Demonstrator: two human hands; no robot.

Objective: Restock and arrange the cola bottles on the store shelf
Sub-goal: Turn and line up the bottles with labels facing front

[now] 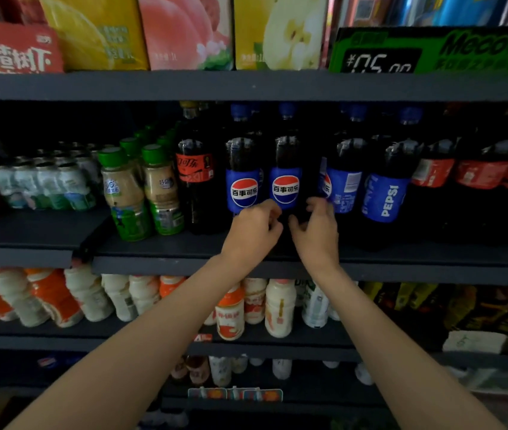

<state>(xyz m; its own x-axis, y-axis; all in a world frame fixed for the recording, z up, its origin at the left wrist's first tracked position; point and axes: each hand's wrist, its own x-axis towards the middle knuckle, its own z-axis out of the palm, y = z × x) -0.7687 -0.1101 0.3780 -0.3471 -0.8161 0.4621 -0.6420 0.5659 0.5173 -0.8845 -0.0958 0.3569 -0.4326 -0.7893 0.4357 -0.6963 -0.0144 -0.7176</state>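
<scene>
Dark store shelf (159, 252) carries cola bottles in a row. Both hands reach the blue-labelled cola bottle (285, 181) at its middle: left hand (254, 228) and right hand (316, 228) curl around its lower body from either side, gripping it upright.

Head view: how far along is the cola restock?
Done: two blue-labelled cola bottles stand logo-forward, the left one beside a red-labelled cola bottle. In hand: the left hand and right hand curl around the base of the second one. Left: two blue-labelled bottles to the right show turned labels.
</scene>
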